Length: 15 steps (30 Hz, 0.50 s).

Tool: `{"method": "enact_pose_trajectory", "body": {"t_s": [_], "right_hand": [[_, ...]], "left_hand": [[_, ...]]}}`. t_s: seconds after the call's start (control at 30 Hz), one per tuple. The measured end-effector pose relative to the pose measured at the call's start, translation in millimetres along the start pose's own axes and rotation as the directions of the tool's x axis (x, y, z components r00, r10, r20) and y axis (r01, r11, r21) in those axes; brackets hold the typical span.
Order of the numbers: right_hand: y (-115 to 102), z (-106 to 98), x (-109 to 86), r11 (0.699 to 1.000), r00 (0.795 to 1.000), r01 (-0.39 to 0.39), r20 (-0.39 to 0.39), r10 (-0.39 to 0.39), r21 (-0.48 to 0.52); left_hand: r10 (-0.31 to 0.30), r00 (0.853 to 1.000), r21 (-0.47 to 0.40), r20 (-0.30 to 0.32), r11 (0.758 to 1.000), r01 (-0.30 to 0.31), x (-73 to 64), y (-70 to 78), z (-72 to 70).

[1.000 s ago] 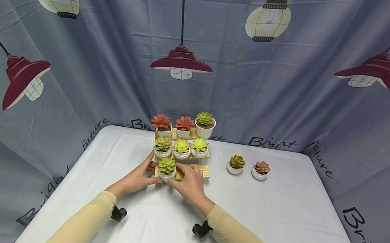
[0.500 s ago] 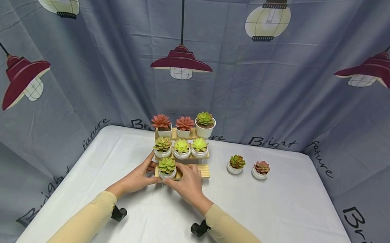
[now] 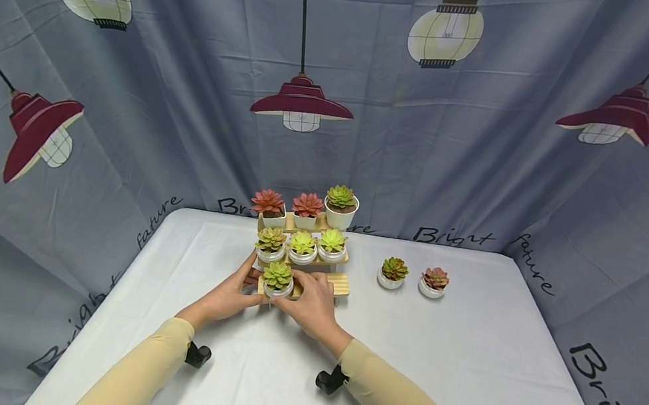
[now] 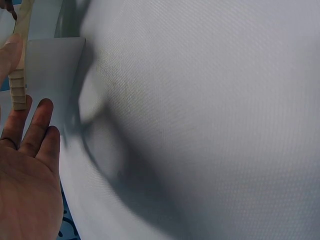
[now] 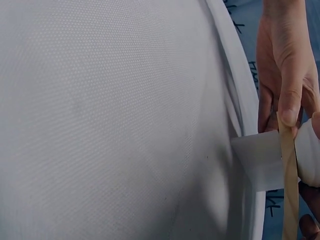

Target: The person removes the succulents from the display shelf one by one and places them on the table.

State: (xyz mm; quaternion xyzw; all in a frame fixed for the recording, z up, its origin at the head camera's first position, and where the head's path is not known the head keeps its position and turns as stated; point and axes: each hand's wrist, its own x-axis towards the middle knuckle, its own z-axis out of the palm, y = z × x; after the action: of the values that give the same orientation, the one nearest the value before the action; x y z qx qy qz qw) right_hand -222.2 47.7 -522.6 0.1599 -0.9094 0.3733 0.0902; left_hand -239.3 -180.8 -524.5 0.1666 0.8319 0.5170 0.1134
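Pinches a small green succulent in a white pot (image 3: 278,279) between thumb and fingers of the right hand (image 3: 320,307), at the left end of the lowest tier of a wooden stand (image 3: 340,283). Leaves the right fingertips partly hidden behind the pot. Grips the left end of that same tier with the left hand (image 3: 227,298), with thumb against the front edge and fingers fairly straight, reaching behind.

Keeps three potted succulents on the middle tier: one yellowish plant (image 3: 270,242) and two bright green plants (image 3: 302,245). Has on the top tier two red succulents (image 3: 267,203) and, to their right, a taller green succulent (image 3: 341,199). Shows two more pots on the white table (image 3: 438,362), well apart from the stand to its right: a dark green-red succulent (image 3: 393,270) and, near it, a pinkish succulent (image 3: 434,280).
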Motion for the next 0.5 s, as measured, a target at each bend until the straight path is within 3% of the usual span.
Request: {"method": "enact_pose_trajectory", "body": {"t_s": [0.23,0.5], "right_hand": [[-1.9,-3.2,-4.9,1.000,1.000,0.008,0.000,-0.008,0.014],[-5.8,-10.8,-15.1,0.999,0.999,0.037,0.008,-0.037,0.008]], "left_hand": [[-0.004,1.000,-0.007,0.001,1.000,0.004,1.0,-1.0,-1.4],[0.038,0.999,-0.007,0.000,0.999,-0.038,1.0,-2.0,-0.8]]}}
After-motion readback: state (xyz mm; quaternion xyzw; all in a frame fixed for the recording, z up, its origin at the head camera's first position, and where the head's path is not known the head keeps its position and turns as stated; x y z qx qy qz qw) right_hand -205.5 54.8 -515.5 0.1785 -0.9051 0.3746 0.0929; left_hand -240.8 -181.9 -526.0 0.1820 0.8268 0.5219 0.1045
